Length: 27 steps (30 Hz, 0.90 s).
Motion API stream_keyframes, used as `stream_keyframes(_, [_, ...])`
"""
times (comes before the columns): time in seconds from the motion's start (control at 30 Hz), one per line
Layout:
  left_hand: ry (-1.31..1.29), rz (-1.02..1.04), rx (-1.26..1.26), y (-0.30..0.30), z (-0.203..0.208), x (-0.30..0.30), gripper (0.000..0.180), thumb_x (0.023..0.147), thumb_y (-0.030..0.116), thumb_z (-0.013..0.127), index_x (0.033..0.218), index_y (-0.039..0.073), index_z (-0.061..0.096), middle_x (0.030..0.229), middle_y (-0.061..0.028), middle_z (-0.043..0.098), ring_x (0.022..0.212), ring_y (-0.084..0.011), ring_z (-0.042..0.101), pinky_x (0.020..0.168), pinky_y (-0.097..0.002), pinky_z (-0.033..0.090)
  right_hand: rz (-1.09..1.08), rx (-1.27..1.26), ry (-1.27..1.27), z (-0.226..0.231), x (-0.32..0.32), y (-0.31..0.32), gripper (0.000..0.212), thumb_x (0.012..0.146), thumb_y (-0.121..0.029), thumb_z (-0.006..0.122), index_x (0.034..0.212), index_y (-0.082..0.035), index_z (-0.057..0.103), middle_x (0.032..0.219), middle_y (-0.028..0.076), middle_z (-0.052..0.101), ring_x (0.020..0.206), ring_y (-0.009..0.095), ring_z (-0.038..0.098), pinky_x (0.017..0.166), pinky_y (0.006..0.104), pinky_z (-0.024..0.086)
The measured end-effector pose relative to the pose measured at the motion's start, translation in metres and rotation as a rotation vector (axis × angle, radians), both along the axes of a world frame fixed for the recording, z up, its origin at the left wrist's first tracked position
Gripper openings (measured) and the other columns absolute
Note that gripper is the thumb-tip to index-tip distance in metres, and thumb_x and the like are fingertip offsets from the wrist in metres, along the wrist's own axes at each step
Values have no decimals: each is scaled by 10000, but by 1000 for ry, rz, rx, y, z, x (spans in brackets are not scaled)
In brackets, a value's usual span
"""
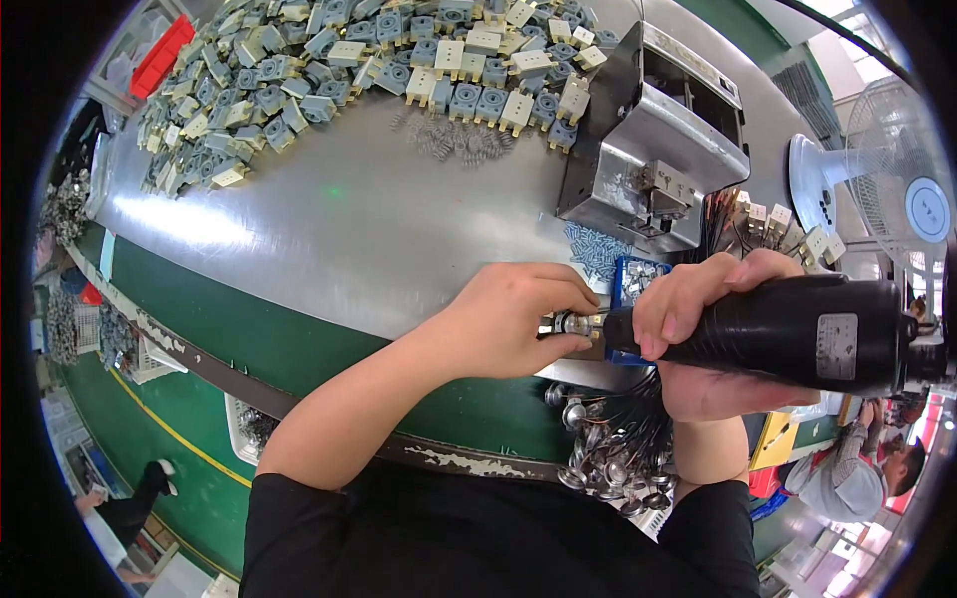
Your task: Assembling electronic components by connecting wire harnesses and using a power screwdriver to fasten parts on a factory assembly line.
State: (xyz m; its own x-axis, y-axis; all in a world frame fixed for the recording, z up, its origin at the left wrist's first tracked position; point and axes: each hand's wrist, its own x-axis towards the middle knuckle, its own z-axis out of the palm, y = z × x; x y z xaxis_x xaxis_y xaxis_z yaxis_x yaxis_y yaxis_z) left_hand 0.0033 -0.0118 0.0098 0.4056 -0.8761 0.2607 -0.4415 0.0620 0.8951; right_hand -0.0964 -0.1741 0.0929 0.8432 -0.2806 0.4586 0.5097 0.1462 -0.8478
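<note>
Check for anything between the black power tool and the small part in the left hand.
Nothing visible stands between them: the black power tool, gripped by the right hand, has its nose right by the small part in the left hand. Whether they touch is unclear.

Tool (763, 334) right of part (575, 324), springs (464, 144) before blocks (394, 78)

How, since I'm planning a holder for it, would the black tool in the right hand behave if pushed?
The black tool is probably rigid, given its hard-looking casing. It may feel fairly heavy, being bulky beside the right hand gripping it. Its rounded body could roll on the smooth metal tabletop.
</note>
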Motion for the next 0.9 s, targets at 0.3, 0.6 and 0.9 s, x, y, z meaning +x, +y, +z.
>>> stream_keyframes(0.3, [-38, 20, -16, 1, -5, -3, 293, 809, 194, 845, 1060, 64, 768, 1076, -69, 756, 989, -293, 740, 845, -398, 601, 18, -32, 100, 4, -4, 5, 1038, 797, -955, 553, 1317, -63, 443, 719, 93, 565, 533, 223, 566, 516, 357, 495])
stream_keyframes(0.6, [-27, -3, -15, -1, 1, 0, 291, 810, 189, 840, 1064, 64, 770, 1092, -65, 764, 1005, -293, 742, 866, -393, 601, 18, 39, 111, 28, 2, -6, 1116, 834, -930, 556, 1489, -40, 399, 715, 100, 573, 523, 235, 569, 513, 367, 495])
stream_keyframes(0.9, [9, -6, 29, -1, 7, -1, 300, 805, 108, 875, 1079, 31, 779, 1160, -129, 775, 1092, -318, 753, 950, -407, 602, -482, -110, -33, 39, 51, -69, 1119, 837, -960, 481, 1507, -67, 399, 794, 78, 570, 626, 216, 559, 610, 379, 476])
